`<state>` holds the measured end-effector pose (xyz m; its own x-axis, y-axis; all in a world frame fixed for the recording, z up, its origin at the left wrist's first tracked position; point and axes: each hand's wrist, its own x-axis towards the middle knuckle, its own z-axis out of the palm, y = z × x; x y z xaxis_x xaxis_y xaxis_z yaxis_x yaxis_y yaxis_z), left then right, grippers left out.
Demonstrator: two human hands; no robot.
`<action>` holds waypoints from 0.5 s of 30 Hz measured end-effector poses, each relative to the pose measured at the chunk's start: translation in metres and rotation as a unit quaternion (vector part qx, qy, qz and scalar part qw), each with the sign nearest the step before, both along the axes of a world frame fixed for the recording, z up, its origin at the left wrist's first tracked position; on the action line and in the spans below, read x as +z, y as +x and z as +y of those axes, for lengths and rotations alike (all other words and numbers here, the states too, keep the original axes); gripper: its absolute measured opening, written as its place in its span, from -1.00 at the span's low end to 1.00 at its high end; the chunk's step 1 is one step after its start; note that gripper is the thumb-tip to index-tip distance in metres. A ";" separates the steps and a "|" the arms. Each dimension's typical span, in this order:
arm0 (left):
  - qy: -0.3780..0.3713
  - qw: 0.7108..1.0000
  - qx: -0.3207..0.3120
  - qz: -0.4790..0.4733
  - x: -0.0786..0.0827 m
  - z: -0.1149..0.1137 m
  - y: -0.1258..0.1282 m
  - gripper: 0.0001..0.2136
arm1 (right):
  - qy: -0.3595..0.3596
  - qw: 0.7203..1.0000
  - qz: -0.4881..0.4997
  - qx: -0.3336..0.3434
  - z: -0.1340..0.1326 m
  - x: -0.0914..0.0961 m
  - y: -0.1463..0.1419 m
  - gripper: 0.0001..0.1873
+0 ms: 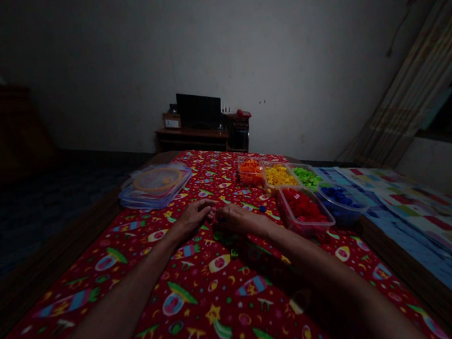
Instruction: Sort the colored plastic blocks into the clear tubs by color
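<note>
My left hand (193, 218) and my right hand (237, 219) meet fingertip to fingertip over the red patterned cloth (195, 304). Both have fingers curled together around something small and dark that I cannot make out. A few tiny pieces (233, 252) lie on the cloth just below the hands. To the right stand clear tubs of small bricks: red (305, 208), blue (340, 197), orange (250, 170), yellow (279, 175) and green (307, 176).
A stack of clear plastic lids (156, 184) lies at the far left of the cloth. A blue-and-white patterned cloth (429, 218) covers the surface to the right. A low cabinet with a dark screen (199, 111) stands against the back wall. The room is dim.
</note>
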<state>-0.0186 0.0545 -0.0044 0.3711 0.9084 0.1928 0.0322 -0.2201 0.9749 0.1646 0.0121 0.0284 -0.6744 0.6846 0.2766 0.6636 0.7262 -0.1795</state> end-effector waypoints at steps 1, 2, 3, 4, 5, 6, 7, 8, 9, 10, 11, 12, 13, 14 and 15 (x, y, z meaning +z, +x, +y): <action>-0.001 1.000 -0.001 -0.003 0.000 0.000 0.000 -0.68 | 0.001 1.000 0.005 -0.005 0.003 0.000 0.002 -0.86; -0.001 1.000 -0.002 -0.007 -0.001 0.000 0.000 -0.68 | 0.002 1.000 0.007 -0.021 0.007 0.000 0.004 -0.88; 0.000 1.000 -0.003 -0.010 -0.001 0.000 -0.001 -0.68 | 0.004 0.999 0.008 -0.043 0.012 0.000 0.006 -0.89; 0.000 1.000 -0.004 -0.011 -0.001 0.001 -0.001 -0.69 | 0.007 0.998 0.008 -0.065 0.017 -0.001 0.008 -0.91; 0.002 1.000 -0.006 -0.011 -0.001 0.001 -0.001 -0.68 | 0.010 0.997 0.009 -0.081 0.021 -0.003 0.009 -0.93; 0.002 1.000 -0.007 -0.010 -0.001 0.001 -0.001 -0.68 | 0.012 0.996 0.011 -0.090 0.024 -0.006 0.009 -0.94; 0.004 1.000 -0.007 -0.008 -0.001 0.000 -0.002 -0.67 | 0.012 0.996 0.014 -0.092 0.027 -0.008 0.008 -0.93; 0.005 1.000 -0.007 -0.007 -0.001 0.000 -0.002 -0.67 | 0.010 0.996 0.016 -0.089 0.028 -0.010 0.006 -0.92; 0.005 1.000 -0.008 -0.002 0.000 0.000 -0.002 -0.67 | 0.003 0.996 0.015 -0.086 0.029 -0.011 0.004 -0.92; 0.005 1.000 -0.009 0.003 0.000 0.000 -0.003 -0.66 | -0.006 0.997 0.014 -0.082 0.029 -0.012 0.003 -0.92; 0.005 1.000 -0.010 0.007 -0.001 0.000 -0.003 -0.66 | -0.016 0.996 0.012 -0.081 0.030 -0.011 0.002 -0.93; 0.006 1.000 -0.012 0.010 -0.001 0.000 -0.003 -0.66 | -0.026 0.996 0.007 -0.085 0.030 -0.009 0.004 -0.93; 0.007 1.000 -0.012 0.011 -0.002 0.001 -0.003 -0.66 | -0.031 0.995 0.000 -0.094 0.030 -0.006 0.007 -0.91; 0.008 1.000 -0.012 0.011 -0.003 0.002 -0.003 -0.66 | -0.024 0.994 -0.005 -0.109 0.030 -0.002 0.014 -0.91; 0.009 1.000 -0.012 0.010 -0.004 0.002 -0.003 -0.66 | -0.003 0.992 -0.011 -0.127 0.029 0.001 0.023 -0.91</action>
